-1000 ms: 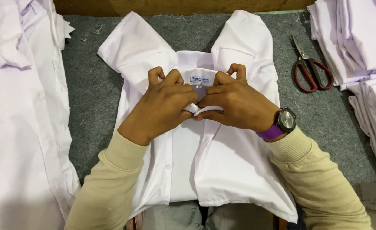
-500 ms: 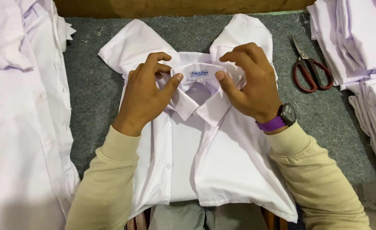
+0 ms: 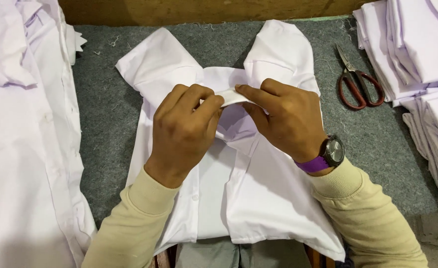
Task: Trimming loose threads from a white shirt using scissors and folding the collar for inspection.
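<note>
Shirt (image 3: 258,198) lies front-up, sleeves folded back; left hand (image 3: 184,131) and right hand (image 3: 286,119) both pinch its collar (image 3: 231,97), body unfolded, scissors (image 3: 358,84) right of shirt.

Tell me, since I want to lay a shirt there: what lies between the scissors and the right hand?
In the head view, only bare grey felt mat lies between the scissors and the right hand, apart from the white shirt edge by the hand.
</note>
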